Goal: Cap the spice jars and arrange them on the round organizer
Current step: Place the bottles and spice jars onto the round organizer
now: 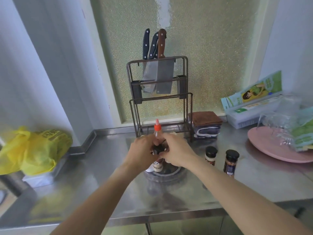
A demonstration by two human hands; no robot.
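Note:
A clear round organizer (176,173) sits on the steel counter in the middle. Over it my left hand (143,150) and my right hand (176,152) meet around a spice jar (157,165) with a pale label. A black cap (158,149) sits between my fingers at the jar's top. Which hand holds the jar and which the cap is unclear. Behind my hands stands a squeeze bottle with an orange cap (157,129). Two capped spice jars stand on the counter to the right, one near (210,155) and one farther right (230,162).
A metal knife rack (160,99) with cleavers stands against the back wall. Folded towels (205,123) lie to its right. A pink plate (277,148) with upturned glasses is at far right. A yellow plastic bag (33,150) rests at left.

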